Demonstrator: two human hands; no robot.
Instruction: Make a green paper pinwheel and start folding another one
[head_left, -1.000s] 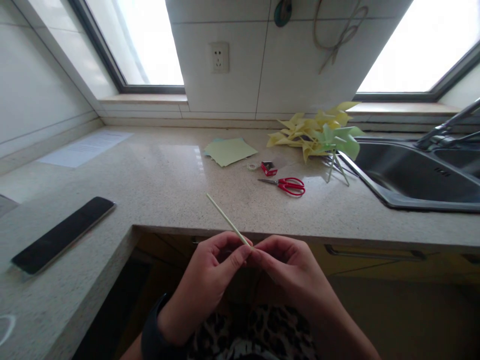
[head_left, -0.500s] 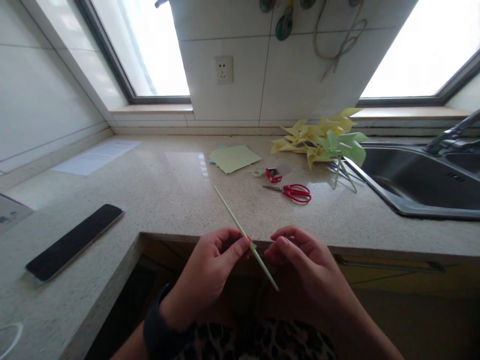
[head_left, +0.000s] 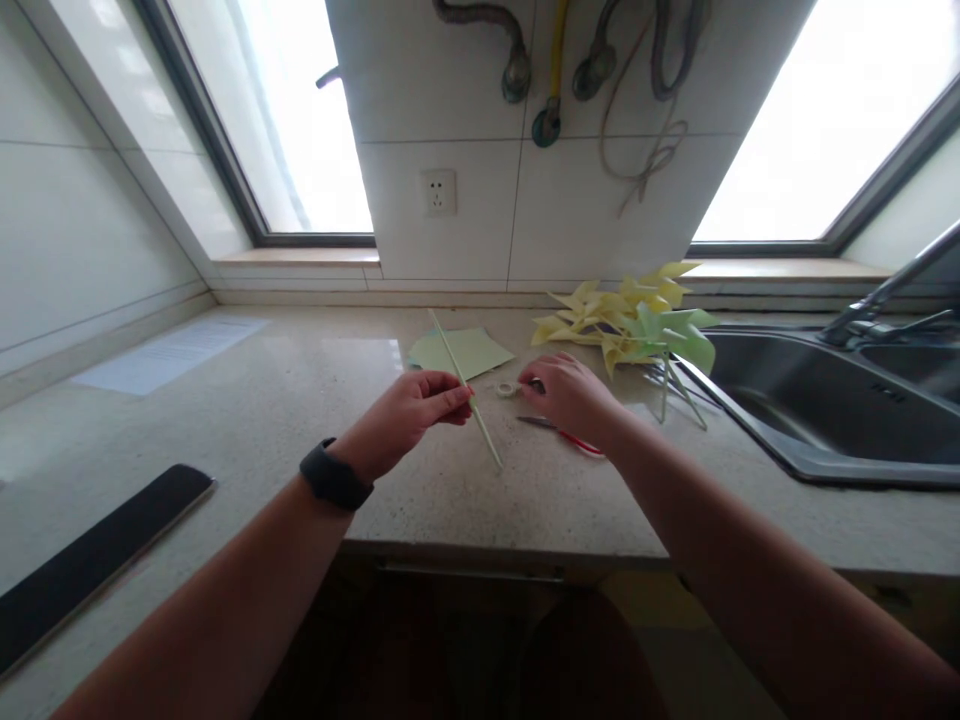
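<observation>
My left hand point(head_left: 437, 400) is closed in a pinch around a thin, pale green rolled-paper stick point(head_left: 487, 440), which slants above the counter. My right hand point(head_left: 568, 392) reaches over the counter with its fingers curled down where the small red box stood. That box is now hidden by the hand, and a small dark thing shows at the fingertips; I cannot make out what they grip. A small white roll of tape point(head_left: 506, 389) lies just left of those fingers. Partly under the right hand are red-handled scissors point(head_left: 581, 444), blades pointing left.
Pale green paper sheets point(head_left: 472, 352) lie behind my hands. Yellow and green paper pinwheels point(head_left: 622, 320) are heaped beside the steel sink point(head_left: 795, 400) at right. A printed sheet point(head_left: 172, 355) and a long black flat object point(head_left: 105, 560) are at left.
Both hands have moved forward from the counter's front edge to above the counter. My left hand carries the stick along; my right hand has reached the red box. The view has tilted up.
</observation>
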